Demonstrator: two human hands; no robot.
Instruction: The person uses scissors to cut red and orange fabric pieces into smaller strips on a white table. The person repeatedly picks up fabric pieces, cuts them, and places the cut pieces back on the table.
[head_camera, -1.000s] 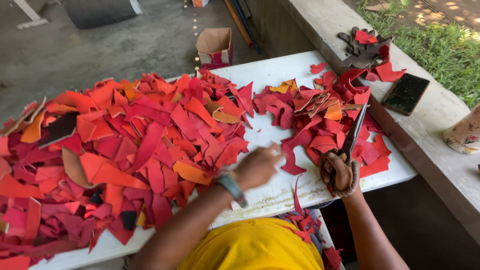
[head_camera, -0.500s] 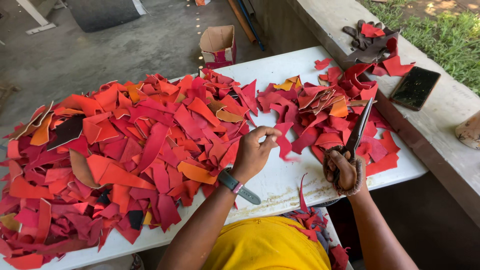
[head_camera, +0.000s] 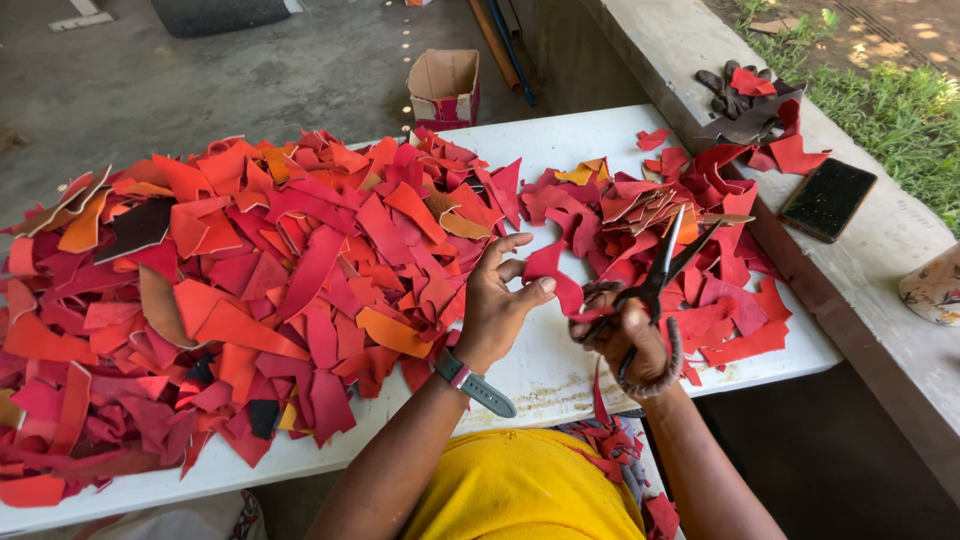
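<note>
My left hand (head_camera: 500, 305) is raised over the white table (head_camera: 560, 370) and pinches a red leather scrap (head_camera: 555, 272) between thumb and fingers. A watch with a grey strap sits on that wrist. My right hand (head_camera: 630, 335) grips large black scissors (head_camera: 665, 262), blades apart and pointing up to the right, just beside the scrap. A big heap of red and orange leather scraps (head_camera: 230, 290) covers the table's left part. A smaller pile of scraps (head_camera: 680, 240) lies behind the scissors on the right.
A dark phone (head_camera: 828, 199) lies on the concrete ledge at right, with dark and red scraps (head_camera: 750, 110) beyond it. An open cardboard box (head_camera: 445, 85) stands on the floor past the table. More scraps rest in my lap (head_camera: 610, 445).
My left hand has lifted off the table with a red scrap and turned upward. My right hand has brought the scissors in toward the scrap.
</note>
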